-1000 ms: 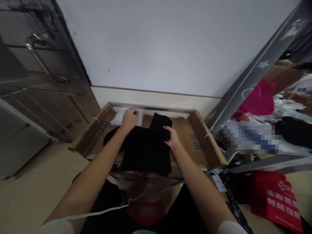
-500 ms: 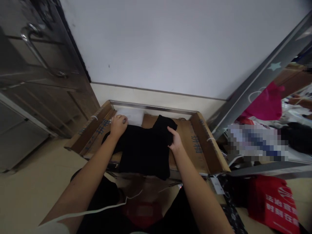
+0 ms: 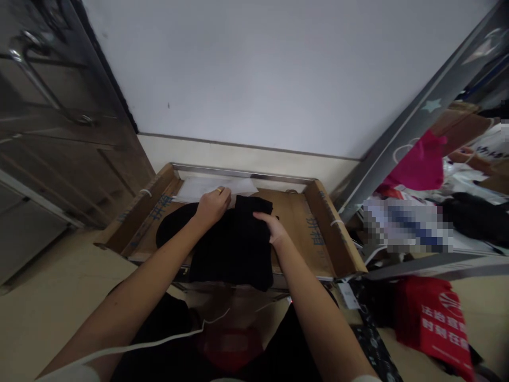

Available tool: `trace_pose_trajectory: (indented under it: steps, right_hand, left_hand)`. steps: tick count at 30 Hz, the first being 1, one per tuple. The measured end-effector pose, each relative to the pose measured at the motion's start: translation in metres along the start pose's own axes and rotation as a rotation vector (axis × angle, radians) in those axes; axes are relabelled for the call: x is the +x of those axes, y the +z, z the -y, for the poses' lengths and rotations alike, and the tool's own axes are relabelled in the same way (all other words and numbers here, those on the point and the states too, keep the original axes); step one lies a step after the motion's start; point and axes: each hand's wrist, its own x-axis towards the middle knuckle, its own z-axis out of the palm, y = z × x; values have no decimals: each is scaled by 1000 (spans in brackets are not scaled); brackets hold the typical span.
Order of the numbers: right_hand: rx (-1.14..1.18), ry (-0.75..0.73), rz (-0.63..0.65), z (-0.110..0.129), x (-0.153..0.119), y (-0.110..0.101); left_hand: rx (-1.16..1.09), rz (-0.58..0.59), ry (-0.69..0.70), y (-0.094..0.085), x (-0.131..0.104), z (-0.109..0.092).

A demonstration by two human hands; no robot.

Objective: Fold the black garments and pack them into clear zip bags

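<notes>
A black garment [image 3: 233, 254], partly folded, lies on a cardboard-lined tabletop, and its lower edge hangs over the front. My right hand [image 3: 273, 225] grips its right side, thumb on top and the other fingers mostly hidden beneath the cloth. At the garment's upper edge is my left hand [image 3: 214, 206], wearing a ring, with its fingers curled closed. What those fingers hold, if anything, is hidden. Just behind my left hand lies a thin white sheet or bag [image 3: 199, 187]. A rounded black part of the cloth spreads out to the left under my left forearm.
Raised cardboard sides [image 3: 336, 223] border the tabletop, fixed with white ties. A white wall [image 3: 238, 79] stands behind, and a door with a metal handle [image 3: 47, 90] is at left. At right are a cluttered shelf and a red bag [image 3: 433, 318]. A white cable [image 3: 159, 342] crosses near my lap.
My left hand has moved right, closer to my right hand. The white sheet now reaches farther right. The garment's upper right part has been drawn inward, and the view has shifted slightly.
</notes>
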Motion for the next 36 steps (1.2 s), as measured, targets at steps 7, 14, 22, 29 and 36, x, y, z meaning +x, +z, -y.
trace_pose_trajectory:
  steps: [7, 14, 22, 29, 36]
  right_hand:
    - [70, -214, -219, -6, 14, 3]
    - [110, -229, -210, -9, 16, 3]
    - [191, -57, -6, -5, 12, 2]
    - [196, -44, -54, -7, 18, 18]
    - [125, -190, -49, -14, 22, 42]
  left_hand:
    - [-272, 34, -98, -6, 18, -39]
    - [-608, 40, -214, 2, 6, -55]
    - [-855, 153, -83, -8, 2, -65]
    - [-902, 191, -63, -12, -13, -79]
    - [-973, 113, -85, -22, -21, -77]
